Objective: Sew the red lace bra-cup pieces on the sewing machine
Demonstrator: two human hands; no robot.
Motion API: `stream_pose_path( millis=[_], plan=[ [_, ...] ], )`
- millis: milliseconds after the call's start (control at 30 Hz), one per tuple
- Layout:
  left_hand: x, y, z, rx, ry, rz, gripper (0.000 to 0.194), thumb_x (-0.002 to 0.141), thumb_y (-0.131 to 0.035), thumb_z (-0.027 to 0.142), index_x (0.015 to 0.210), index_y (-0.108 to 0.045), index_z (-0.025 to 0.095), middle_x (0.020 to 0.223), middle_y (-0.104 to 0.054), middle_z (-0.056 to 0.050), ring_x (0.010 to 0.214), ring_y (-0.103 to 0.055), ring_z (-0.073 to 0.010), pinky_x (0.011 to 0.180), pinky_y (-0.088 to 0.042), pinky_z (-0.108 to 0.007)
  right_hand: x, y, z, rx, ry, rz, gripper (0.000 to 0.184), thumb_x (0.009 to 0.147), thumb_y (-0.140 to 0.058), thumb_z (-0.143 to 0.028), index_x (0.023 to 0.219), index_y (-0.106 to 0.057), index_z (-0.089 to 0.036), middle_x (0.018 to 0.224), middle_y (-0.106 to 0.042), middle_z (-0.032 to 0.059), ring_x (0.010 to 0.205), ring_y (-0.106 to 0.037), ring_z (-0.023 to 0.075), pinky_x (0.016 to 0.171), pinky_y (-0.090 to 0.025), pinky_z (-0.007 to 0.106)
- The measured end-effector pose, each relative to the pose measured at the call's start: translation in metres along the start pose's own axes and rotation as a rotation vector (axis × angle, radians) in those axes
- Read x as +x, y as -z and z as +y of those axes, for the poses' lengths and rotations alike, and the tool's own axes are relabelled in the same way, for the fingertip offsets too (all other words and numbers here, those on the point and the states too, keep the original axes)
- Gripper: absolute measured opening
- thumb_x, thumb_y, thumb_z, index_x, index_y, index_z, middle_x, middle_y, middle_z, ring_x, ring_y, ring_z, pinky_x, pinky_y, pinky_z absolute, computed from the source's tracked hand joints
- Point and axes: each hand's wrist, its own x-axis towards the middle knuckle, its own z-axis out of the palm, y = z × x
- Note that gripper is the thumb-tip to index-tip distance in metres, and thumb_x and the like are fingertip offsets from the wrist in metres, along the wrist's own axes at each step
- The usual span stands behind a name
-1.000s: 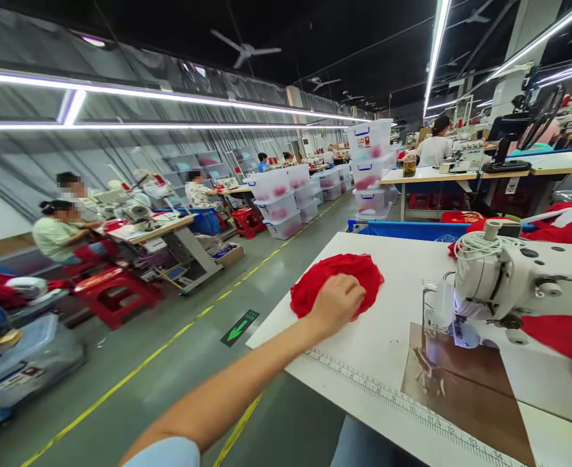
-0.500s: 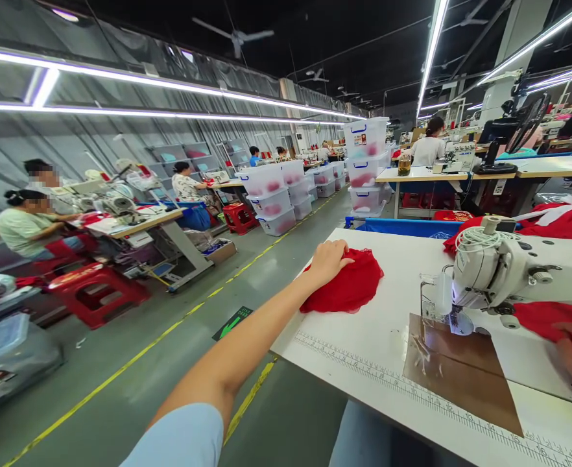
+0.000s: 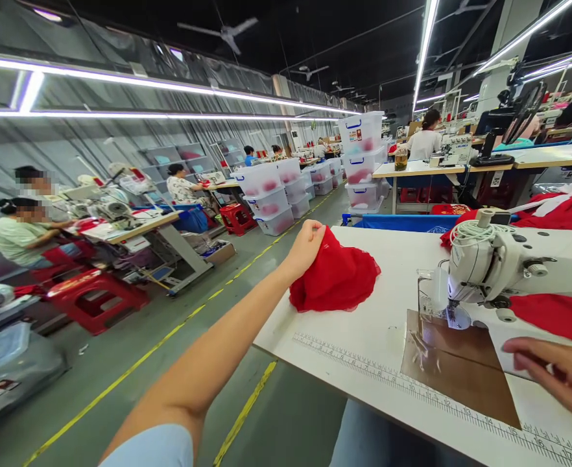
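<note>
At the table's left end, my left hand (image 3: 307, 248) pinches the upper edge of a piece of red fabric (image 3: 335, 279). The gripped edge is raised, while the rest of the cloth lies on the white sewing table (image 3: 364, 350). My right hand (image 3: 561, 371) is near the right edge of the view with its fingers apart and nothing in them. It hovers just right of the brown plate (image 3: 461, 373) in front of the sewing machine (image 3: 490, 269). More red fabric (image 3: 556, 318) lies under the machine's arm, beyond my right hand.
A ruler strip (image 3: 388, 373) runs along the table's front edge. Behind the table is a blue cloth-sided holder (image 3: 403, 222). Stacked clear bins (image 3: 361, 155) stand beyond it. Along the aisle at left are a red stool (image 3: 96, 298) and co-workers at machines.
My left hand has closed on the red fabric and lifted its edge, moving slightly left and up. My right hand has let go of the red fabric on the right and moved left.
</note>
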Motion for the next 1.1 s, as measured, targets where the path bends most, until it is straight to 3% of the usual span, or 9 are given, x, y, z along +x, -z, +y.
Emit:
stream_pose_path(
  millis=[67,167,300,467,600,767,900,1000,1100],
  plan=[
    [-0.019,-0.003,0.013,-0.1,-0.052,-0.106,0.009,0.102,-0.038,0.026,0.11,-0.043,0.024,0.082,-0.063,0.002,0.067,-0.062,-0.0147,0.065,-0.051,-0.027,-0.005,-0.005,-0.057,0.243,0.168,-0.187,0.036,0.1,-0.049,-0.057,0.102,-0.077,-0.034,0.082,-0.077,0.0103,0.059,-0.07,0.0231,0.04,-0.05,0.026],
    [-0.067,-0.023,0.029,-0.065,-0.357,-0.404,0.02,0.1,-0.04,0.02,0.118,-0.048,0.023,0.103,-0.069,-0.003,0.083,-0.067,-0.0151,0.072,-0.052,-0.026,-0.005,-0.011,-0.117,0.37,0.285,-0.328,0.026,0.103,-0.048,-0.038,0.106,-0.073,-0.034,0.09,-0.077,0.0038,0.066,-0.072,0.0187,0.045,-0.054,0.021],
    [-0.143,-0.065,0.027,0.369,-0.855,-0.765,0.037,0.101,-0.04,0.012,0.134,-0.052,0.023,0.087,-0.07,0.001,0.071,-0.063,-0.0129,0.061,-0.045,-0.025,-0.003,-0.025,-0.132,0.328,0.283,-0.189,0.029,0.102,-0.046,-0.028,0.12,-0.069,-0.027,0.111,-0.073,0.0098,0.088,-0.073,0.0207,0.07,-0.062,0.027],
    [-0.185,-0.085,0.013,0.508,-1.206,-0.553,0.023,0.102,-0.046,0.012,0.119,-0.06,0.013,0.079,-0.064,-0.001,0.066,-0.056,-0.0139,0.059,-0.039,-0.031,-0.016,-0.044,-0.12,0.133,0.491,-0.239,0.045,0.096,-0.045,-0.013,0.137,-0.056,-0.028,0.133,-0.063,0.0093,0.122,-0.06,0.0234,0.095,-0.057,0.037],
    [-0.167,-0.075,0.006,0.501,-1.282,-0.426,0.02,0.097,-0.051,0.009,0.08,-0.057,0.018,0.072,-0.056,0.0,0.064,-0.05,-0.0145,0.061,-0.036,-0.031,-0.026,-0.053,-0.13,-0.03,0.532,-0.153,0.025,0.102,-0.04,-0.019,0.111,-0.063,-0.021,0.105,-0.068,0.0092,0.084,-0.068,0.021,0.067,-0.058,0.032],
    [-0.151,-0.052,-0.002,0.744,-1.074,-0.564,0.013,0.088,-0.057,0.006,0.089,-0.06,0.019,0.105,-0.066,-0.011,0.094,-0.061,-0.0214,0.091,-0.046,-0.038,-0.037,-0.056,-0.148,-0.203,0.563,0.033,0.034,0.106,-0.028,-0.025,0.092,-0.059,-0.023,0.079,-0.064,0.0037,0.048,-0.059,0.0158,0.04,-0.042,0.031],
    [-0.154,-0.046,-0.007,0.694,-0.859,-0.787,0.048,0.081,-0.058,0.002,0.127,-0.054,0.016,0.147,-0.051,-0.021,0.131,-0.054,-0.0282,0.112,-0.041,-0.045,-0.029,-0.047,-0.156,-0.183,0.618,0.061,0.036,0.108,-0.026,-0.024,0.087,-0.056,-0.024,0.068,-0.062,0.0,0.042,-0.058,0.014,0.036,-0.04,0.029],
    [-0.136,-0.046,-0.012,0.556,-0.727,-0.738,0.052,0.089,-0.047,0.002,0.138,-0.048,0.019,0.15,-0.05,-0.017,0.135,-0.054,-0.025,0.112,-0.043,-0.042,-0.017,-0.044,-0.159,-0.171,0.676,0.11,0.036,0.106,-0.025,-0.016,0.097,-0.06,-0.022,0.076,-0.069,0.0037,0.053,-0.066,0.0156,0.042,-0.048,0.026],
    [-0.089,-0.039,-0.022,0.333,-0.414,-0.524,0.046,0.094,-0.052,0.017,0.141,-0.048,0.017,0.151,-0.049,-0.016,0.143,-0.045,-0.0264,0.12,-0.035,-0.044,-0.011,-0.054,-0.163,-0.136,0.686,0.157,0.035,0.105,-0.027,-0.015,0.108,-0.061,-0.02,0.096,-0.074,0.0097,0.073,-0.073,0.0182,0.057,-0.058,0.026]
  ],
)
